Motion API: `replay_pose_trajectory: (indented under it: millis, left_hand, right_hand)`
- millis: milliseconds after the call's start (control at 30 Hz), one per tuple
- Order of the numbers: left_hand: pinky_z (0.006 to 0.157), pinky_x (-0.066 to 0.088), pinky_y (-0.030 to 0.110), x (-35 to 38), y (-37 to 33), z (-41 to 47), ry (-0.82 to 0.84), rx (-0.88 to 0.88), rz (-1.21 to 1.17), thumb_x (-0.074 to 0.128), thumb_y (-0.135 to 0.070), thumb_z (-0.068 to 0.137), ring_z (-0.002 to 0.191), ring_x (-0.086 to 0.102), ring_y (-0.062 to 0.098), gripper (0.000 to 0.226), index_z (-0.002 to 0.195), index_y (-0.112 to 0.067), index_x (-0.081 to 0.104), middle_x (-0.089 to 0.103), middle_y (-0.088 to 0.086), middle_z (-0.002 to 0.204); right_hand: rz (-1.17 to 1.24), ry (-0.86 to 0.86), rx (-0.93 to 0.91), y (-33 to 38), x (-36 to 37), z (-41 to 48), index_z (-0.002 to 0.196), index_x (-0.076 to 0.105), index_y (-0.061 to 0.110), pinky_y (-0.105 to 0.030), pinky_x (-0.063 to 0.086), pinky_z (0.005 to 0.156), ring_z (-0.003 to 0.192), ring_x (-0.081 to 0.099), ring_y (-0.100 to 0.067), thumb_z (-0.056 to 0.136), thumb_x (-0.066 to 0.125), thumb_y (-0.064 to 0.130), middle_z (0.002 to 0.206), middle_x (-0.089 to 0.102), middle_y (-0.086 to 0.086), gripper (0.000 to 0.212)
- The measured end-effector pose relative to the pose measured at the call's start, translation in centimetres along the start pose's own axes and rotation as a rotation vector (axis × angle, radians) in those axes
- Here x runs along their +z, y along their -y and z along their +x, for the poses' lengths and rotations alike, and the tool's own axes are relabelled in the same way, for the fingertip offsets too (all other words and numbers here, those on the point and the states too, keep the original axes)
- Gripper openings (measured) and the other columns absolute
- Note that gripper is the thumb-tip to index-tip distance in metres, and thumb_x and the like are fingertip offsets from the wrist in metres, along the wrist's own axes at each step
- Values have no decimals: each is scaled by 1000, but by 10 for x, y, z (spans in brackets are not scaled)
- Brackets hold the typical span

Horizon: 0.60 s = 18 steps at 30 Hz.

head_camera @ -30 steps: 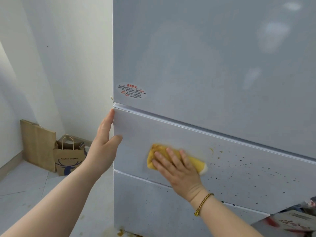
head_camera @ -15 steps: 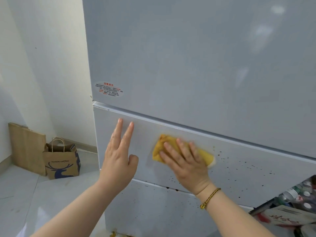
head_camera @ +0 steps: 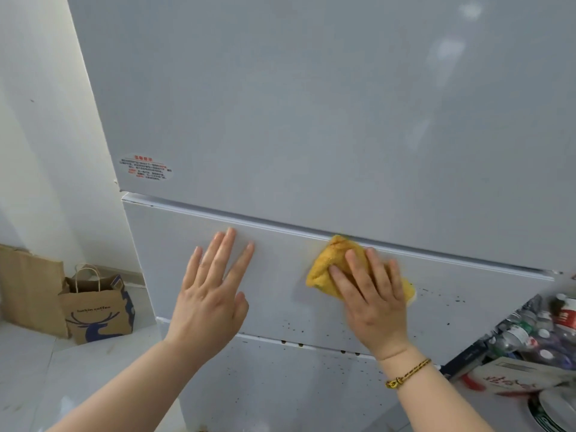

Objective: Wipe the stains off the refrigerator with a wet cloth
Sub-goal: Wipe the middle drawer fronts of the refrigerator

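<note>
The right grip (head_camera: 372,299), fingers straight, now presses the yellow cloth (head_camera: 330,260) higher, at the top seam of the refrigerator drawer (head_camera: 280,269). Left of it, the left grip (head_camera: 212,291) lies flat, released.

Paper bag (head_camera: 96,310): brown, with a blue deer print and twine handles, upright on the floor by the wall.
Flat brown bag (head_camera: 29,285): leaning on the wall, just left of the paper bag.
Floor (head_camera: 46,369): pale glossy tiles.
Plastic bottles (head_camera: 526,332): clustered at the right edge.
Plates (head_camera: 558,410): stacked in the bottom right corner.

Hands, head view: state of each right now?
Left hand: open, flat on the refrigerator.
Right hand: open, straight fingers pressing the yellow cloth on it.
</note>
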<state>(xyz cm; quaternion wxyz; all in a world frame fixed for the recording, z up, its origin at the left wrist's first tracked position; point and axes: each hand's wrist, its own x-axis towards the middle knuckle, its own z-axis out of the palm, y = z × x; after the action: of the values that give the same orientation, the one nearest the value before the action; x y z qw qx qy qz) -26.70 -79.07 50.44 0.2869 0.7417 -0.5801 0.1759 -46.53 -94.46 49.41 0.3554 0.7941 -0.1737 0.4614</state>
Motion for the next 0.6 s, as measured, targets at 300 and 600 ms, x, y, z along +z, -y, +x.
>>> replay_pose_trajectory:
  millis: [300,600]
  left_hand:
    - [113,-5,33,16,3,3,-45,76,89,33,-29,77,141,-17,14,79,146,-25,-5,8,18,150]
    - [113,-8,30,16,6,4,-63,100,115,32,-30,76,141,-17,12,79,146,-25,-3,17,21,143]
  right_hand:
    - [292,-79,690,85,17,23,143,12,26,-34,-1,117,143,-8,-19,89,28,8,155,-13,9,59]
    - [49,-4,511,6,0,-34,144,13,26,-31,2,117,144,-2,-19,92,24,7,156,-4,3,57]
